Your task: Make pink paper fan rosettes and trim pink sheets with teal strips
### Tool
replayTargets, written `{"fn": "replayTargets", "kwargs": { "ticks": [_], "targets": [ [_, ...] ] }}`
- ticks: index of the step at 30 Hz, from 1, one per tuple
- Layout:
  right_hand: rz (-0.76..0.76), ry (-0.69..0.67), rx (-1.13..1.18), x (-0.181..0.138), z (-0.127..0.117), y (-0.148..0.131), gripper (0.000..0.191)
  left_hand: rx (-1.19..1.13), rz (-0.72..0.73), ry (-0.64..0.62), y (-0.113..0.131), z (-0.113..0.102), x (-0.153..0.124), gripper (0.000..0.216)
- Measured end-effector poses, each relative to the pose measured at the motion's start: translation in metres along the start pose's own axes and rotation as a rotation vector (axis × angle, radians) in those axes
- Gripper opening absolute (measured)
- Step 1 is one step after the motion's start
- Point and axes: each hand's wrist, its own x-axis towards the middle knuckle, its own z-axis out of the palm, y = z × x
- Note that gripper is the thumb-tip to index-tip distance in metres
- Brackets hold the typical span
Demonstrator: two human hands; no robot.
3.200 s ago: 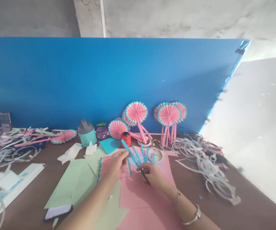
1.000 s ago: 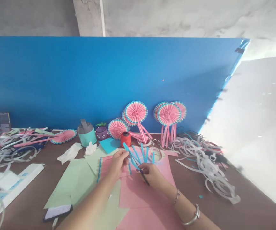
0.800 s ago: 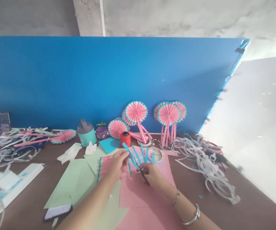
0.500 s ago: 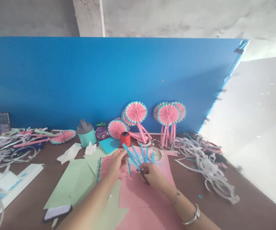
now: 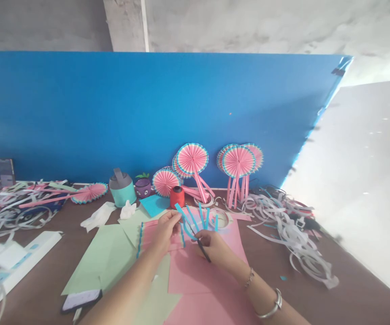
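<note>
My left hand (image 5: 163, 232) pinches a narrow blue paper strip (image 5: 183, 215) near its lower end, and the strip slants up to the left. My right hand (image 5: 215, 246) is closed round a thin dark tool (image 5: 202, 247), maybe a pen or small scissors, whose tip meets the strip. Several more blue strips (image 5: 204, 217) stand up between the two hands. Under the hands lie a pink sheet (image 5: 198, 275) and a pleated pink piece with a blue edge (image 5: 147, 234). My right wrist carries two bracelets.
Finished pink paper fans (image 5: 192, 159) lean on the blue board (image 5: 147, 113). An orange thread spool (image 5: 177, 197), a teal tape holder (image 5: 122, 187) and a purple pot (image 5: 143, 186) stand behind. Green sheets (image 5: 107, 257), a phone (image 5: 81, 300), a power strip (image 5: 15, 266) and curled paper offcuts (image 5: 296, 234) surround the work.
Almost nothing moved. My left hand shifted the blue strip slightly, and my right hand with the dark tool stayed at the strip's lower end.
</note>
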Motion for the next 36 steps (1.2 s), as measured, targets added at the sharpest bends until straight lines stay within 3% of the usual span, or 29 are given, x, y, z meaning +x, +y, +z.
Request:
{"fn": "replayTargets", "kwargs": {
  "ticks": [8,18,27,36],
  "targets": [
    [0.062,-0.113,0.115,-0.003,-0.007,-0.004,0.022,-0.137,-0.043,0.036,-0.002,0.000,0.003,0.032],
    [0.100,-0.322,0.272,-0.002,-0.013,-0.001,0.034,-0.300,-0.232,0.050,0.004,-0.004,0.007,0.019],
    [0.071,-0.169,0.141,-0.004,-0.007,-0.008,0.029,-0.127,-0.061,0.060,-0.008,0.003,0.002,0.027],
    [0.041,-0.138,0.173,-0.002,-0.006,-0.004,0.034,-0.061,-0.086,0.017,-0.010,0.002,0.000,0.027]
  ]
}}
